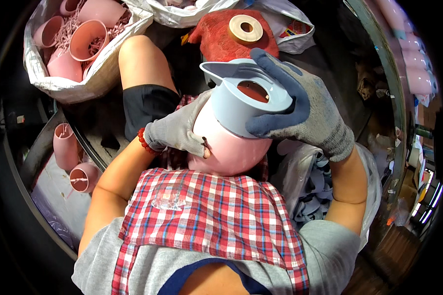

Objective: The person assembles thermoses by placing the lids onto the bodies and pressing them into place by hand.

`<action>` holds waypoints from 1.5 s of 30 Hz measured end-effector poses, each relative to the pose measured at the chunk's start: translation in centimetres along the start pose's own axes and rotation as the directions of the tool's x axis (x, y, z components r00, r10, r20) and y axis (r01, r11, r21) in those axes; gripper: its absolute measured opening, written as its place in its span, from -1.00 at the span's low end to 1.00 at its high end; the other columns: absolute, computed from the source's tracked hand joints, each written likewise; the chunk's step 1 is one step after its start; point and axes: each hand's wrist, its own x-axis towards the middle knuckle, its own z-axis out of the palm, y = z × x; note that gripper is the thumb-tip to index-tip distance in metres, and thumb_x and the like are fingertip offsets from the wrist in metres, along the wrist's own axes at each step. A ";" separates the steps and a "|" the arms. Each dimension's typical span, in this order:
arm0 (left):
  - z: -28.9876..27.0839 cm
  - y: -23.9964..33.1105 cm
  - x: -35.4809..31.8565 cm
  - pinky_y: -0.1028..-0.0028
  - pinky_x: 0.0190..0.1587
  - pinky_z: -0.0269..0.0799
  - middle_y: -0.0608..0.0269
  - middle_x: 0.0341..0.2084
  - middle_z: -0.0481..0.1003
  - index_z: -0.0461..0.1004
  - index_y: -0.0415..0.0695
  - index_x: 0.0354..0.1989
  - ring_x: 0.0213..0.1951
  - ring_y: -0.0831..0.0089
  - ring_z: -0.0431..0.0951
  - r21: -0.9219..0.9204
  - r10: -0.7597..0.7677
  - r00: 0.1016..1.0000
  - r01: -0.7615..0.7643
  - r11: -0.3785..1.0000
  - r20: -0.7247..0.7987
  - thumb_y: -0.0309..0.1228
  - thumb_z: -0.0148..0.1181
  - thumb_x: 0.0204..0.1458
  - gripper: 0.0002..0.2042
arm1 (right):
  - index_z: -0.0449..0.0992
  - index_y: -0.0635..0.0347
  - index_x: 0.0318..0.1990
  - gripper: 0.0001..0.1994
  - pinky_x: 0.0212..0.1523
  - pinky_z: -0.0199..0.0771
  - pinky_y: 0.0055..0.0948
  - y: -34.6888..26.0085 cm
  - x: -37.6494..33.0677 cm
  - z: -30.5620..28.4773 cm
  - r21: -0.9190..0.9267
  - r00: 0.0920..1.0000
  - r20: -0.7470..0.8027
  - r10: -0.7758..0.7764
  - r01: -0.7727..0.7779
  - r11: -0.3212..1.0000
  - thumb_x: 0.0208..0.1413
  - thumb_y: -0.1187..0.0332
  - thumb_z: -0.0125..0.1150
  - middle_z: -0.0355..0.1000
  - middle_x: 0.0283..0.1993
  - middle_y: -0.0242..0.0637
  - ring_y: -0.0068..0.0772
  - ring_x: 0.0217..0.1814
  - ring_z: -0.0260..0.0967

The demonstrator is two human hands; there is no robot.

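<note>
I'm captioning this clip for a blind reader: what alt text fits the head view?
Seen from above, a seated person in grey work gloves presses a grey spouted lid onto a pink jug body, left hand steadying the body, right hand on the lid. A sack of pink jug bodies sits at upper left.
</note>
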 end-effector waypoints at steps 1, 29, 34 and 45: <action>-0.2 0.1 0.5 0.31 0.33 -0.18 0.05 0.31 -0.03 -0.23 -0.26 0.36 0.34 0.30 -0.06 0.002 0.009 1.000 -0.009 1.000 -0.005 0.01 0.53 -0.42 0.24 | 0.23 0.29 0.23 0.00 0.13 0.32 -0.25 -0.1 0.2 -0.2 0.001 1.000 0.012 -0.004 0.004 1.000 -0.43 -0.02 0.53 0.35 0.11 0.01 -0.05 0.15 0.35; 0.4 5.7 4.7 0.36 0.24 0.09 0.17 0.10 0.29 0.00 -0.32 0.26 0.15 0.40 0.27 0.260 0.118 0.970 -0.060 0.964 -0.213 -0.19 0.52 -0.37 0.02 | 0.36 0.13 0.12 -0.56 -0.13 0.44 -0.28 9.5 4.1 0.2 0.717 0.985 -0.048 0.167 -0.082 0.692 0.17 0.09 0.08 0.49 -0.13 -0.13 -0.07 -0.12 0.45; -0.6 8.4 3.7 0.32 0.27 0.03 0.14 0.14 0.24 -0.11 -0.29 0.30 0.21 0.38 0.21 0.146 0.170 0.869 -0.115 0.983 -0.464 -0.03 0.54 -0.45 0.17 | 0.14 -0.06 0.30 -0.17 0.14 0.17 0.03 20.4 12.2 7.1 -0.319 0.864 -0.501 -0.044 -0.137 0.938 -0.11 -0.22 0.20 0.11 0.28 0.05 0.16 0.25 0.10; -7.2 9.8 14.2 0.35 0.24 0.15 0.11 -0.01 0.41 0.18 -0.32 0.14 0.05 0.37 0.39 0.640 0.657 0.694 -0.367 0.675 -0.294 -0.29 0.47 -0.41 -0.14 | 0.35 0.17 0.11 -0.41 0.04 0.34 -0.12 22.8 10.7 1.6 0.155 0.763 -0.558 0.325 -0.288 0.945 -0.04 0.04 0.23 0.36 0.05 -0.01 -0.02 0.08 0.33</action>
